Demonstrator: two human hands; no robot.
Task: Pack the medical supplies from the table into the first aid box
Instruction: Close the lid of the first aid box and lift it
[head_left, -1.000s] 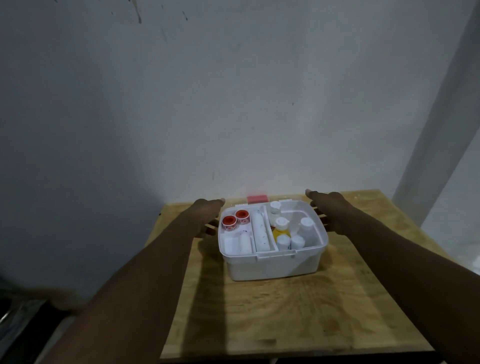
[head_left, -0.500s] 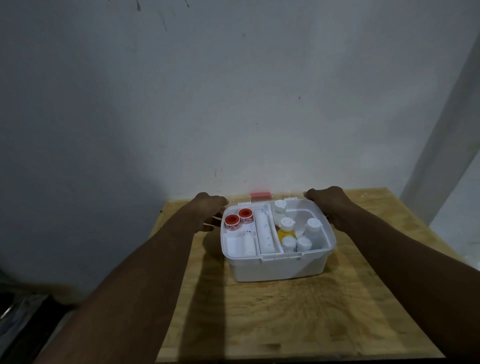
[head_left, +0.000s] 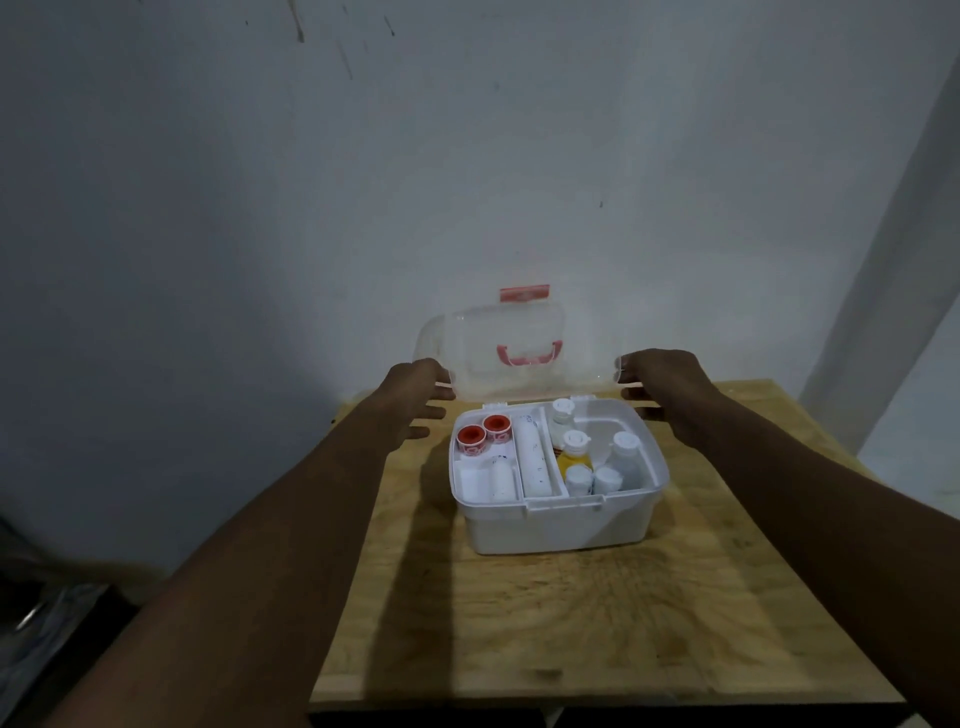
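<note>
A white first aid box (head_left: 561, 530) stands on the wooden table (head_left: 597, 623). Its clear lid (head_left: 467, 353), with a red handle and red latch, is raised upright behind the box. My left hand (head_left: 415, 395) grips the lid's left edge and my right hand (head_left: 660, 379) grips its right edge. Inside the box lie two red-capped tape rolls (head_left: 483, 434), a white bandage roll (head_left: 535, 462), a yellow bottle (head_left: 574, 452) and several small white bottles (head_left: 602, 473).
A grey wall rises right behind the table. The table's left edge drops to a dark floor area (head_left: 52, 623). A pale door frame (head_left: 893, 260) stands at the right.
Both hands took hold of the lid lying flat behind the box and swung it up to stand upright.
</note>
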